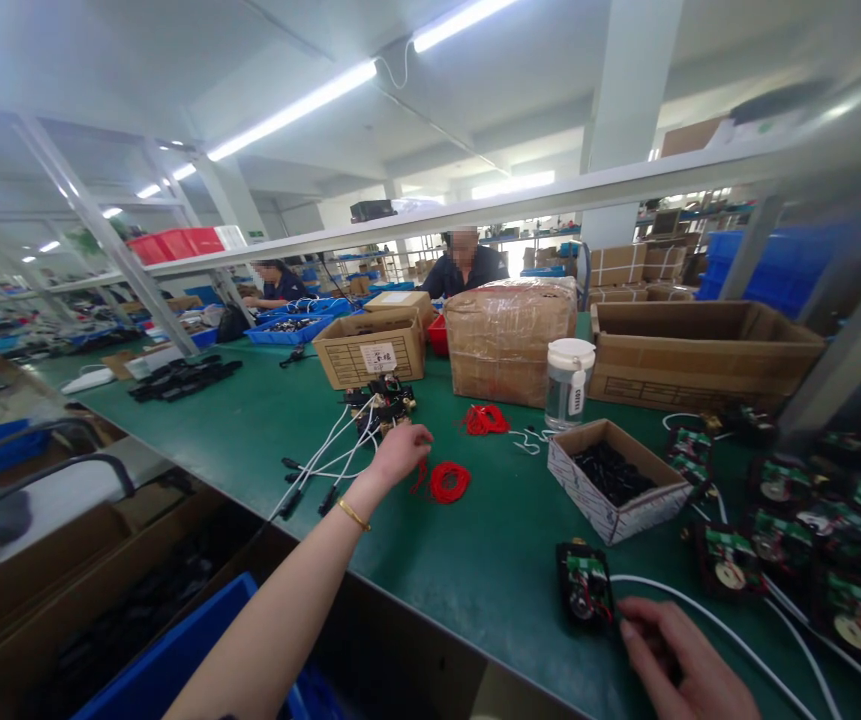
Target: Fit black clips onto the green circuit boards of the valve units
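Observation:
My left hand [400, 447] reaches far out over the green table [265, 420], fingers curled at a bunch of white cables with black connectors [340, 450]; whether it grips one is unclear. A red coil of wire [449, 482] lies just right of that hand. My right hand [681, 655] rests near the front edge with fingers bent, touching a black module with a green circuit board [584, 590]. A white cable [722, 625] runs past it.
A small open carton of black parts [614, 480] and a white-lidded jar [569, 385] stand mid-table. Cardboard boxes [509, 340] line the back. Several green-board modules [805, 520] lie at right. Two people sit behind the boxes. Blue bins [167, 650] sit below the front edge.

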`<action>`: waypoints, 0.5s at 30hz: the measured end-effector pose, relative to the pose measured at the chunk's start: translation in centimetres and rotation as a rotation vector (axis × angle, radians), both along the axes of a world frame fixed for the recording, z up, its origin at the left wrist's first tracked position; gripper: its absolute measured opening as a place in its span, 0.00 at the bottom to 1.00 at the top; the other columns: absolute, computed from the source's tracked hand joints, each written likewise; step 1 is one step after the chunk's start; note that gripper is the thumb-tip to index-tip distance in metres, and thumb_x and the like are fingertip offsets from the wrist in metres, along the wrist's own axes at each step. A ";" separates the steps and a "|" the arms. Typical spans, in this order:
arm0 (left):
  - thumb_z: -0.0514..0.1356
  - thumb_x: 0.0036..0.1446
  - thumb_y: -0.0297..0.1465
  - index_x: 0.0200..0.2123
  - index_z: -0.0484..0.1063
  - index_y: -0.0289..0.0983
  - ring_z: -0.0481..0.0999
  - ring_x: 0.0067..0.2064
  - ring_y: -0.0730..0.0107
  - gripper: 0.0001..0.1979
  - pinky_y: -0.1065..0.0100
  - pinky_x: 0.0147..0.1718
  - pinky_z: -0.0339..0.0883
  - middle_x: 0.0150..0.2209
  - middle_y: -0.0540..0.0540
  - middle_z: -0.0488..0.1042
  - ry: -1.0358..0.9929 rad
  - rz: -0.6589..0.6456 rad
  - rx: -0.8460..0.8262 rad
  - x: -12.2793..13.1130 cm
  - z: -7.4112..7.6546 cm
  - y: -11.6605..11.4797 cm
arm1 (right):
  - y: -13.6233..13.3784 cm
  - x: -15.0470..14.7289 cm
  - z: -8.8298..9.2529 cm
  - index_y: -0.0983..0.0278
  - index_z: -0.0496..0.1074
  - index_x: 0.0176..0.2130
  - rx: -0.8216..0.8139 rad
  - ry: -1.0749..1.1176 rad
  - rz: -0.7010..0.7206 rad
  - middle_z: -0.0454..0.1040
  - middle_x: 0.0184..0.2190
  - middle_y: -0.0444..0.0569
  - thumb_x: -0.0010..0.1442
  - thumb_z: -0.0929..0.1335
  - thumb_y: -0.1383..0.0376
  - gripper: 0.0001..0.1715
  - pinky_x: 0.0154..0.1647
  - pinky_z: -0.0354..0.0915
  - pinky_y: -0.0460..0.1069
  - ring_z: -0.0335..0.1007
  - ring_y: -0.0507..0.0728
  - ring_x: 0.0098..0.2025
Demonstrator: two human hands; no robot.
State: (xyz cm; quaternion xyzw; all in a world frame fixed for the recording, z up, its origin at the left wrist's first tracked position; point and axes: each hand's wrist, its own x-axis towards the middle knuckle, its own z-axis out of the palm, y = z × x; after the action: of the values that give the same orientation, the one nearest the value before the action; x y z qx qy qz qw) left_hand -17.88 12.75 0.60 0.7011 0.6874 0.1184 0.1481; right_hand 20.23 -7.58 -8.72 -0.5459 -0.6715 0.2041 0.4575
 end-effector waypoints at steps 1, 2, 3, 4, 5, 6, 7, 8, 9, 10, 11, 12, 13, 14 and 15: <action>0.63 0.67 0.37 0.50 0.75 0.35 0.78 0.50 0.60 0.13 0.52 0.51 0.75 0.51 0.42 0.77 0.023 -0.047 -0.019 0.4 -0.1 -0.3 | 0.0 -0.2 0.3 0.60 0.79 0.40 0.013 0.008 -0.006 0.78 0.32 0.46 0.67 0.67 0.51 0.18 0.28 0.74 0.40 0.77 0.54 0.29; 0.63 0.67 0.37 0.49 0.76 0.35 0.79 0.50 0.60 0.13 0.53 0.51 0.75 0.50 0.43 0.78 0.048 -0.089 -0.039 0.8 -0.3 -0.6 | -0.1 -0.4 0.6 0.60 0.79 0.39 0.023 0.013 -0.011 0.78 0.31 0.46 0.66 0.67 0.51 0.18 0.27 0.74 0.40 0.77 0.54 0.28; 0.63 0.67 0.37 0.48 0.76 0.35 0.79 0.49 0.61 0.12 0.53 0.51 0.75 0.49 0.43 0.78 0.073 -0.123 -0.056 1.1 -0.4 -0.8 | -0.1 -0.5 0.7 0.60 0.79 0.38 0.029 0.016 -0.015 0.78 0.31 0.46 0.66 0.67 0.51 0.17 0.27 0.74 0.40 0.77 0.55 0.28; 0.63 0.67 0.37 0.47 0.76 0.35 0.79 0.49 0.61 0.12 0.53 0.51 0.75 0.49 0.43 0.78 0.099 -0.149 -0.069 1.5 -0.4 -1.0 | -0.2 -0.6 0.9 0.60 0.79 0.38 0.030 0.017 -0.018 0.78 0.31 0.46 0.66 0.67 0.51 0.17 0.27 0.74 0.40 0.77 0.55 0.28; 0.63 0.67 0.37 0.47 0.76 0.36 0.79 0.49 0.61 0.12 0.53 0.51 0.75 0.49 0.43 0.78 0.127 -0.165 -0.076 1.8 -0.5 -1.2 | -0.2 -0.7 0.9 0.60 0.79 0.38 0.030 0.015 -0.019 0.78 0.31 0.46 0.66 0.68 0.51 0.17 0.27 0.74 0.41 0.77 0.55 0.27; 0.63 0.67 0.37 0.47 0.76 0.36 0.78 0.50 0.60 0.12 0.52 0.52 0.74 0.50 0.43 0.78 0.155 -0.172 -0.079 2.0 -0.6 -1.3 | -0.2 -0.7 0.9 0.59 0.79 0.38 0.035 0.013 -0.021 0.78 0.30 0.46 0.66 0.68 0.51 0.17 0.26 0.74 0.40 0.77 0.54 0.27; 0.63 0.67 0.37 0.48 0.76 0.36 0.78 0.51 0.60 0.12 0.52 0.53 0.74 0.51 0.43 0.78 0.183 -0.173 -0.079 2.3 -0.7 -1.4 | -0.2 -0.7 0.9 0.59 0.79 0.38 0.042 0.011 -0.023 0.78 0.30 0.46 0.66 0.68 0.51 0.17 0.26 0.74 0.40 0.77 0.54 0.27; 0.63 0.67 0.37 0.49 0.76 0.36 0.78 0.52 0.59 0.13 0.51 0.53 0.73 0.52 0.42 0.77 0.208 -0.170 -0.078 2.5 -0.7 -1.5 | -0.2 -0.6 0.8 0.59 0.80 0.38 0.048 0.008 -0.024 0.78 0.30 0.45 0.65 0.68 0.52 0.16 0.26 0.74 0.40 0.77 0.54 0.27; 0.63 0.67 0.37 0.50 0.76 0.36 0.77 0.53 0.58 0.13 0.51 0.53 0.73 0.53 0.42 0.77 0.230 -0.166 -0.078 2.6 -0.7 -1.6 | -0.2 -0.6 0.7 0.59 0.79 0.38 0.054 0.007 -0.025 0.78 0.30 0.45 0.65 0.67 0.52 0.16 0.26 0.73 0.40 0.77 0.54 0.27; 0.63 0.67 0.37 0.50 0.75 0.36 0.77 0.53 0.58 0.14 0.50 0.53 0.73 0.53 0.42 0.77 0.249 -0.160 -0.078 2.8 -0.7 -1.6 | -0.2 -0.6 0.7 0.59 0.79 0.38 0.060 0.008 -0.026 0.77 0.30 0.45 0.65 0.67 0.53 0.15 0.26 0.73 0.40 0.77 0.54 0.27; 0.63 0.67 0.37 0.51 0.75 0.36 0.77 0.53 0.58 0.14 0.50 0.53 0.73 0.53 0.42 0.76 0.264 -0.155 -0.078 3.0 -0.7 -1.7 | -0.2 -0.5 0.6 0.59 0.79 0.38 0.063 0.010 -0.028 0.77 0.30 0.45 0.65 0.67 0.53 0.15 0.26 0.74 0.40 0.77 0.54 0.27; 0.63 0.67 0.37 0.51 0.75 0.36 0.77 0.53 0.58 0.14 0.50 0.53 0.74 0.53 0.42 0.76 0.276 -0.150 -0.078 3.1 -0.7 -1.8 | -0.2 -0.5 0.6 0.59 0.79 0.38 0.064 0.011 -0.029 0.78 0.30 0.45 0.65 0.67 0.54 0.15 0.27 0.74 0.40 0.77 0.54 0.27; 0.63 0.67 0.37 0.51 0.75 0.36 0.78 0.52 0.58 0.14 0.51 0.53 0.74 0.53 0.42 0.76 0.283 -0.144 -0.075 3.2 -0.7 -1.9 | -0.2 -0.5 0.5 0.59 0.79 0.38 0.063 0.009 -0.029 0.78 0.31 0.45 0.65 0.67 0.54 0.15 0.27 0.74 0.40 0.77 0.54 0.27; 0.63 0.67 0.38 0.52 0.75 0.36 0.78 0.52 0.58 0.14 0.51 0.52 0.74 0.53 0.42 0.76 0.285 -0.138 -0.070 3.4 -0.7 -2.0 | -0.2 -0.5 0.5 0.59 0.79 0.38 0.062 0.009 -0.032 0.78 0.31 0.45 0.65 0.67 0.53 0.15 0.27 0.74 0.40 0.77 0.54 0.28; 0.63 0.67 0.38 0.51 0.75 0.36 0.78 0.52 0.59 0.14 0.51 0.52 0.74 0.52 0.42 0.77 0.283 -0.132 -0.062 3.4 -0.7 -2.1 | -0.2 -0.5 0.6 0.59 0.79 0.38 0.062 0.010 -0.033 0.78 0.31 0.45 0.65 0.67 0.53 0.15 0.27 0.74 0.40 0.77 0.54 0.28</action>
State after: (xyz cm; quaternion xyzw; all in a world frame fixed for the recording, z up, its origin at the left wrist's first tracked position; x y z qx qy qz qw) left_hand -14.45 10.66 -0.06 0.7496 0.6571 -0.0129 0.0789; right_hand 19.70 -7.75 -8.16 -0.5416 -0.6661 0.1781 0.4809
